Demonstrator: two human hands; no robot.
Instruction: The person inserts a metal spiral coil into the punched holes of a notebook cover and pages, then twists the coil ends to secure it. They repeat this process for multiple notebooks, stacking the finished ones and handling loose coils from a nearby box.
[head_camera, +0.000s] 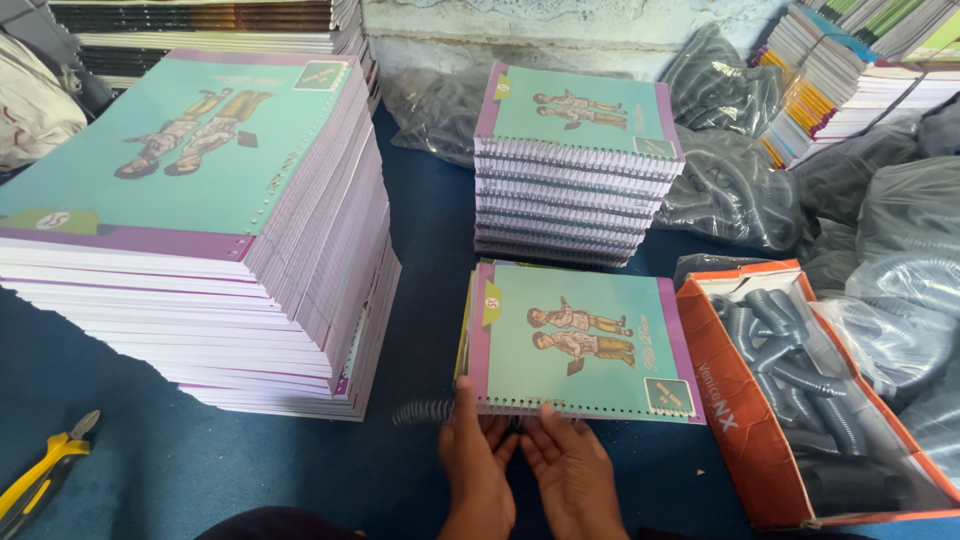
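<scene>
A teal and purple notebook (575, 338) lies flat on the blue surface in front of me, its punched edge toward me. A dark spiral coil (425, 412) sticks out to the left along that edge. My left hand (475, 465) pinches the notebook's near edge at the coil. My right hand (572, 470) touches the same edge just to the right, fingers on the binding holes.
A tall stack of unbound notebooks (230, 230) stands at left. A shorter stack of spiral-bound notebooks (578, 165) sits behind. An orange cardboard box (745, 420) of dark coils is at right, with plastic bags of coils (890, 260) beyond. Yellow-handled pliers (45, 465) lie at lower left.
</scene>
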